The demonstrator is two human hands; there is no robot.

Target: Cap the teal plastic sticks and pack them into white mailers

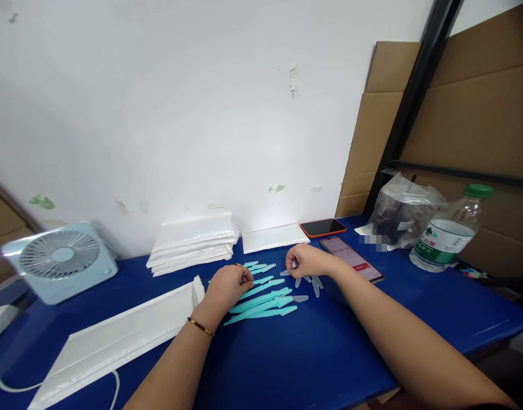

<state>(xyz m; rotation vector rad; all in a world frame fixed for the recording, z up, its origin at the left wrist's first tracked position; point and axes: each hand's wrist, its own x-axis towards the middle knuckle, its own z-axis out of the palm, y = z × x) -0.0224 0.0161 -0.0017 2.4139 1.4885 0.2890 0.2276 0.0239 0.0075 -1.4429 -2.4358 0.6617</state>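
My left hand point(227, 286) curls over slim turquoise sticks point(261, 300), my right hand point(306, 261) over translucent tapered pieces point(316, 287); whether either grips, I cannot tell.

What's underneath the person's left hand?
Turquoise sticks show around the fingers of the left hand, lying on the blue tabletop. Whatever lies directly beneath the palm is covered, so how many sticks are there cannot be seen.

A pale blue fan point(64, 259) stands left of an orange-edged phone point(323, 228) and green-capped bottle point(448, 236).
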